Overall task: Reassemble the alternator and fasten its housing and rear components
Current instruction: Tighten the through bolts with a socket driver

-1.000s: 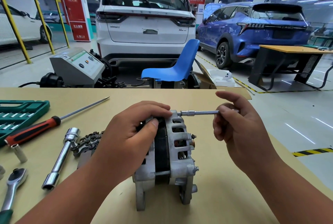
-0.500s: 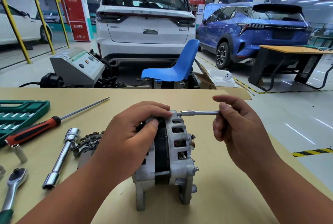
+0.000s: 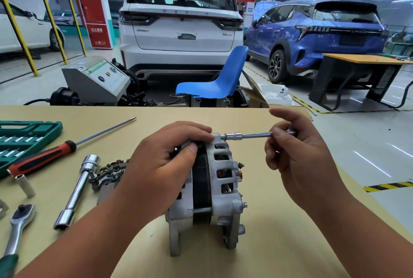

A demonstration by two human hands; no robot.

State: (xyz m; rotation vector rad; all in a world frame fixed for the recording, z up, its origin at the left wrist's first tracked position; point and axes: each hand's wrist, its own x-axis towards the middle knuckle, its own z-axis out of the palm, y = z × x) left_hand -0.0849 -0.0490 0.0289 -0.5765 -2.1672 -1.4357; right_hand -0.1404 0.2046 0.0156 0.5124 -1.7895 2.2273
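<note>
The alternator [image 3: 214,188] stands upright on its mounting lugs in the middle of the tan table [image 3: 279,244], with its vented rear housing facing right. The person's left hand [image 3: 161,172] grips it from the left. The fingers curl close together over the top edge of the housing, and the thumb presses on the near face beside the dark stator band.

A slim extension bar [image 3: 252,135] with a small socket on its end runs level from the top corner of the rear housing out to the right. The socket sits just past the left fingertips. The right hand [image 3: 299,161] pinches the far end of the bar in its curled fingers, while the index finger sticks out straight above it and touches nothing.

To the left on the table lie a red-handled screwdriver [image 3: 42,160], a tubular socket wrench [image 3: 76,190], a ratchet [image 3: 19,226], a loose socket [image 3: 25,186] and an open green tool case [image 3: 24,139].
</note>
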